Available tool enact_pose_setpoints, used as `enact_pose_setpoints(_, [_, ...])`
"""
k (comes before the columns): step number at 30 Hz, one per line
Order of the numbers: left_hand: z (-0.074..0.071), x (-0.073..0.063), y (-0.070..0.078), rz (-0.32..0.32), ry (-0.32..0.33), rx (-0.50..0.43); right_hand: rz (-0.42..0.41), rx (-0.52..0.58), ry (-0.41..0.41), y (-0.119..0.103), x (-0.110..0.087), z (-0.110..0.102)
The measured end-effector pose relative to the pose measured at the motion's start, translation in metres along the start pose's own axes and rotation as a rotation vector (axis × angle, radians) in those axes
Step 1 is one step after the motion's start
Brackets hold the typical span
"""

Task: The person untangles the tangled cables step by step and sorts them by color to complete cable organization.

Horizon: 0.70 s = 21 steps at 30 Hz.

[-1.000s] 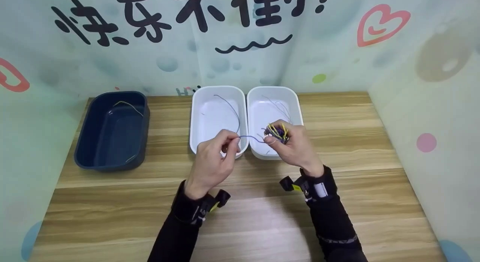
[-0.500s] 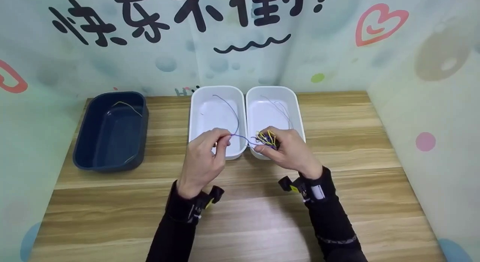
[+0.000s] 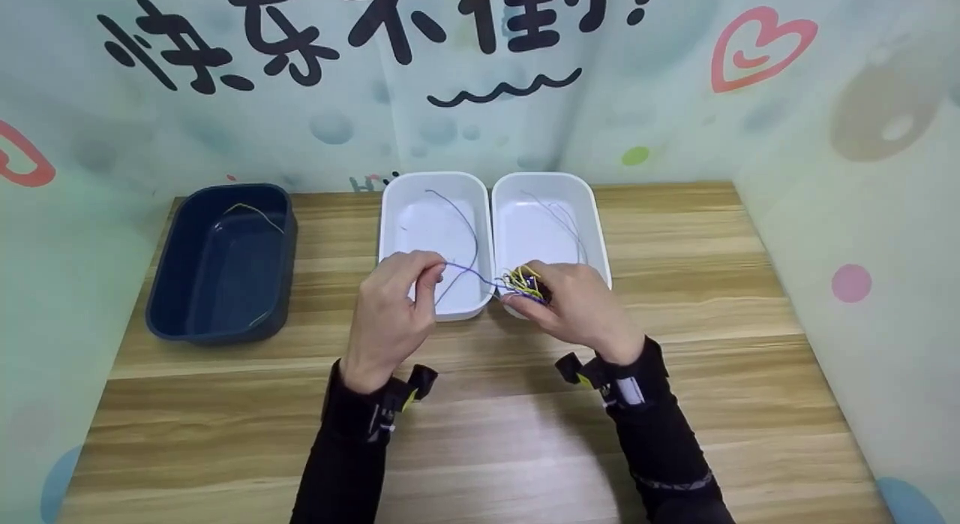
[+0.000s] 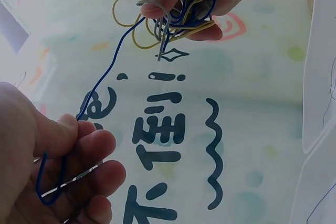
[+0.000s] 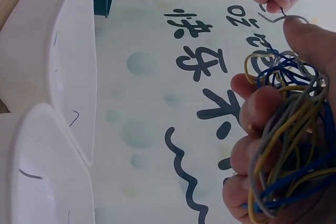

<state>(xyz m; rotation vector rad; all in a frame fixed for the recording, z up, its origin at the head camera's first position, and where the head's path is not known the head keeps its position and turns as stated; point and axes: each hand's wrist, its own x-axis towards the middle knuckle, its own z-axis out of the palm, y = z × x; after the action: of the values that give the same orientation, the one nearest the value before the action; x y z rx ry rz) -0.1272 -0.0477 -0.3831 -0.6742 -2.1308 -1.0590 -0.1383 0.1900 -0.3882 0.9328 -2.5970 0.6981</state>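
Observation:
A tangled bundle of thin blue, yellow and grey wires (image 5: 294,124) lies in my right hand (image 3: 589,306), whose fingers are curled round it. From this bundle one blue wire (image 4: 113,59) stretches across to my left hand (image 3: 394,314). There the thumb and index finger pinch it, and its end loops below them in the left wrist view. A short grey wire end (image 5: 273,20) sticks out by the right thumb. In the head view both hands are above the front parts of two white bins, the left white bin (image 3: 424,220) and the right white bin (image 3: 529,231).
A curved blue wire (image 3: 465,218) lies in the left white bin and pale wires (image 3: 566,222) in the right one. At the left stands a dark blue bin (image 3: 217,284) with a yellow wire (image 3: 259,209) inside. A printed backdrop (image 3: 645,118) borders the wooden table (image 3: 480,449).
My left hand has moved left, drawing out a longer stretch of blue wire. The right hand has shifted slightly left and down with the bundle.

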Motion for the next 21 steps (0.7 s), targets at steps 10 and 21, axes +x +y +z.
enact_pose_setpoints(10, [-0.006,0.001,-0.007,-0.024,-0.009,0.034,-0.043,-0.033,0.005,-0.001,-0.001,0.001])
enact_pose_setpoints(21, [-0.01,0.002,-0.013,-0.042,0.007,0.028,-0.072,-0.021,0.034,0.0,-0.003,-0.001])
